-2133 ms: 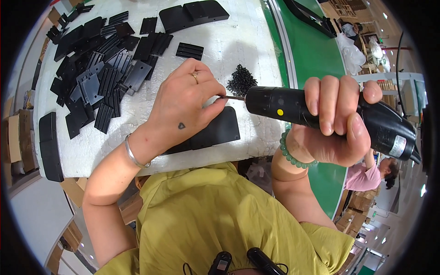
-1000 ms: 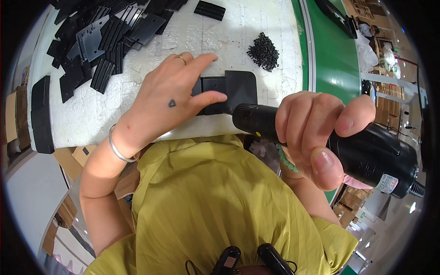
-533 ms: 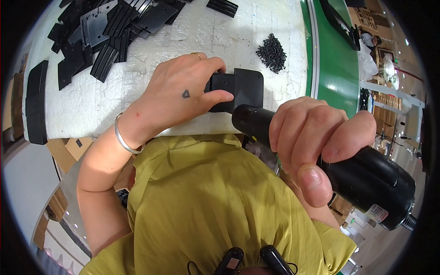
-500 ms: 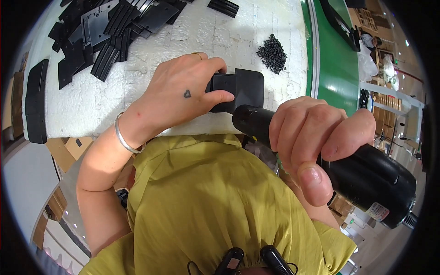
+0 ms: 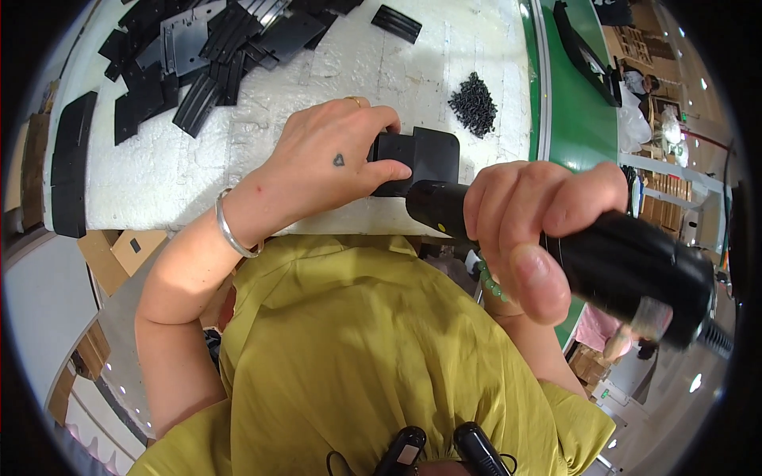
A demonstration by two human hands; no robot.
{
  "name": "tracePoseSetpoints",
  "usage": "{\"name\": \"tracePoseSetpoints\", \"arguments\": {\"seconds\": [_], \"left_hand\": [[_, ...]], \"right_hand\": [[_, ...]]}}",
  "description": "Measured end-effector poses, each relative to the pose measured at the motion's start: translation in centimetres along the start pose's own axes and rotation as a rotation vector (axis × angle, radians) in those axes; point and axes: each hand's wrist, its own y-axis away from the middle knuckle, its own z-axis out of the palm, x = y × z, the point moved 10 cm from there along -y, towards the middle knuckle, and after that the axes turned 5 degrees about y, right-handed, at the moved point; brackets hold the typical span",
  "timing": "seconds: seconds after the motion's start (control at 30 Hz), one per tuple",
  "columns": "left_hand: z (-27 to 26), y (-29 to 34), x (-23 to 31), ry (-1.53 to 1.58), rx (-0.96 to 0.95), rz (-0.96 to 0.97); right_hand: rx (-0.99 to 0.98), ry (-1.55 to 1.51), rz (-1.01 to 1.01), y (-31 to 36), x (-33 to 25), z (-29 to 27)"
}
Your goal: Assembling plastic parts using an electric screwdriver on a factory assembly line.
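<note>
My left hand [image 5: 321, 163] is closed on a black plastic part [image 5: 436, 155], thumb on its near side and fingers curled over the far side. The part lies near the front edge of the white work surface. My right hand [image 5: 540, 226] wraps round a thick black electric screwdriver [image 5: 635, 262], held tilted, with its cord end toward the lower right. The screwdriver's nose reaches the near right corner of the part; its tip is hidden, so I cannot tell whether it touches. Beyond the part sits a small pile of black screws [image 5: 474, 105].
A heap of black plates and ribbed pieces [image 5: 226, 47] covers the far left. One ribbed piece [image 5: 396, 24] lies apart at the far middle. A long black panel [image 5: 73, 165] lies at the left edge. Right of the white foam surface [image 5: 317, 75] runs a green bench [image 5: 583, 127].
The back end of the screwdriver has swung upward in the picture with my right hand. My left hand still grips the part; the scene has shifted slightly rightward.
</note>
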Motion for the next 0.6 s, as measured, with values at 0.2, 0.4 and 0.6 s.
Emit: {"name": "tracePoseSetpoints", "arguments": {"seconds": [0.2, 0.4, 0.6], "left_hand": [[-4.5, 0.7, -3.2, 0.928, 0.260, -0.273], [-3.5, 1.8, 0.1, 1.093, 0.310, -0.120], [-3.3, 2.1, 2.4, 1.569, -0.111, -0.121]], "right_hand": [[0.260, -0.271, -0.130, 1.0, -2.3, -5.0], [0.351, 0.018, 0.280, 0.9, 4.9, -3.9], [0.393, -0.069, 0.351, 3.0, 4.8, -3.9]]}}
